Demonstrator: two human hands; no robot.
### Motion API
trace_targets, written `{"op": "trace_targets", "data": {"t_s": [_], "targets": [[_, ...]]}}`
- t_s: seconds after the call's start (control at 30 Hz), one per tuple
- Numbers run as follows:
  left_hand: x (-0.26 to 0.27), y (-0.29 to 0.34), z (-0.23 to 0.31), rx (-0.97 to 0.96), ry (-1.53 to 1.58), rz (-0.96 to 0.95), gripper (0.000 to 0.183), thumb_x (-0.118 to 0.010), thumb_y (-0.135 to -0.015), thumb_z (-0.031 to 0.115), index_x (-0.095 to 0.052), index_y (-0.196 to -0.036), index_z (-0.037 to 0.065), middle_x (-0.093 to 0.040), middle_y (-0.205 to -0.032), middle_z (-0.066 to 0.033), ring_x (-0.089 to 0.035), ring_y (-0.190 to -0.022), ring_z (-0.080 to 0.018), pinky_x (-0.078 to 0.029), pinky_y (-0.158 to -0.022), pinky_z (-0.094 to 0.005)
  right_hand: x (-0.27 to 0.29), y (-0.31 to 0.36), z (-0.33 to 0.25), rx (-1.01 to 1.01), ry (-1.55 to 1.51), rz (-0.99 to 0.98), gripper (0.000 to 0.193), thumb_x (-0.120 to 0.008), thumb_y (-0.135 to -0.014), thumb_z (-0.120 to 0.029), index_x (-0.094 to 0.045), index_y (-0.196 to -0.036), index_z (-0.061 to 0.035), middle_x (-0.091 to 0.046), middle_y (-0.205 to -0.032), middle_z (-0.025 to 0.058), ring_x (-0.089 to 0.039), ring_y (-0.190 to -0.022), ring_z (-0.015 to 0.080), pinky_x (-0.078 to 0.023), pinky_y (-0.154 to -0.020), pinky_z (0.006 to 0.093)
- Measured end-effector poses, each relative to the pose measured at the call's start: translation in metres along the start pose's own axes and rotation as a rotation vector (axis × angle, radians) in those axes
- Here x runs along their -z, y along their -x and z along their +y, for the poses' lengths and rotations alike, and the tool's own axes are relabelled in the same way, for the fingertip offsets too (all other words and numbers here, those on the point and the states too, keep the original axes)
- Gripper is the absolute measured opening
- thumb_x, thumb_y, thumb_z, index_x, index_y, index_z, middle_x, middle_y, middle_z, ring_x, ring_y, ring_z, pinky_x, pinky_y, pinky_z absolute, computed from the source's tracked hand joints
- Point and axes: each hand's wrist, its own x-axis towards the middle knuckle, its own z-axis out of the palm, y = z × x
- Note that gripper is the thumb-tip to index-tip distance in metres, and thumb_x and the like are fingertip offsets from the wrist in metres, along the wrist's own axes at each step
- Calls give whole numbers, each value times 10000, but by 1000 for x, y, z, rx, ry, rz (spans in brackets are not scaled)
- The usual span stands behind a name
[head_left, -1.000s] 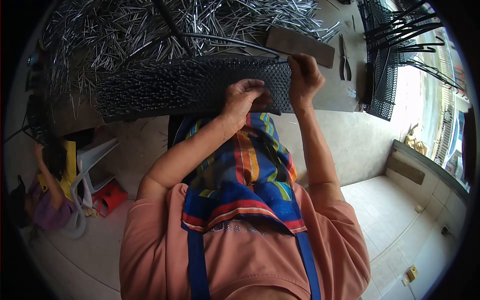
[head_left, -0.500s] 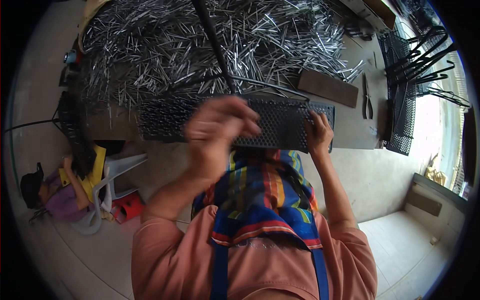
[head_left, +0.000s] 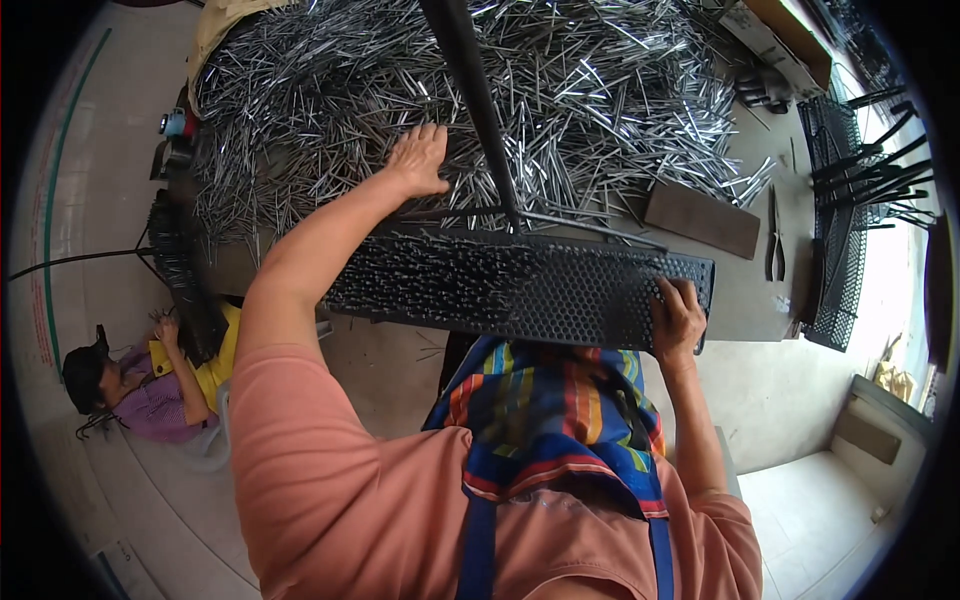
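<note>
A long black perforated tray (head_left: 590,290) lies across the table's front edge. Many thin metal pins (head_left: 430,280) stand up from holes in its left and middle part, while bare holes show towards its right. My right hand (head_left: 680,318) rests at the tray's right end, fingers bent over the near edge onto the holes. Beyond the tray, my left hand (head_left: 418,160) reaches over a big heap of loose silvery metal pins (head_left: 560,110). Its fingers are stretched out, palm down, and no pin shows in it.
A dark upright rod (head_left: 475,110) on splayed legs rises just behind the tray. To the right lie a brown flat block (head_left: 703,218), pliers (head_left: 775,235) and black perforated racks with hooked rods (head_left: 838,220). A seated person (head_left: 160,390) works at the left.
My left hand has moved from above the tray forward and out over the pin heap, its fingers straightening. My right hand stays at the tray's right end. The whole view has shifted slightly.
</note>
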Motion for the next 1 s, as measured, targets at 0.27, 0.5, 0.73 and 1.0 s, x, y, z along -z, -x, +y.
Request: {"op": "trace_targets", "data": {"t_s": [0.27, 0.5, 0.73, 1.0], "targets": [[-12, -36, 9, 207, -24, 67, 930, -811, -675, 334, -326, -1311, -140, -581, -1101, -270, -580, -1014, -384, -446, -907, -451, -1, -3, -6, 20, 53, 4, 314, -688, -727, -6, -667, -1036, -56, -601, -968, 117, -631, -834, 299, -506, -718, 357], [7, -31, 13, 260, 322, 9, 865, -754, -679, 172, -302, -1339, -157, -639, -971, -292, -621, -941, -448, -517, -809, -478, -3, -3, -8, 11, 111, 0, 280, -688, -729, -13, -669, -1004, -62, -607, -964, 109, -635, -829, 300, -509, -703, 362], [-7, -25, 2, 368, 368, 61, 635, -744, -629, 176, -445, -1130, -74, -663, -847, -242, -651, -867, -423, -524, -785, -471, -4, -3, -5, 13, 68, 34, 247, -682, -726, 1, -674, -967, -54, -609, -946, 108, -636, -809, 302, -508, -689, 356], [5, -32, -35, 526, 1266, 472, 232, -730, -579, 56, -577, -752, 39, -634, -740, -48, -589, -655, -145, -458, -578, -324, 12, -28, 10, -190, -446, 136, 82, -645, -831, 28, -666, -911, 28, -627, -798, 67, -580, -742, 105, -460, -654, 249]]}}
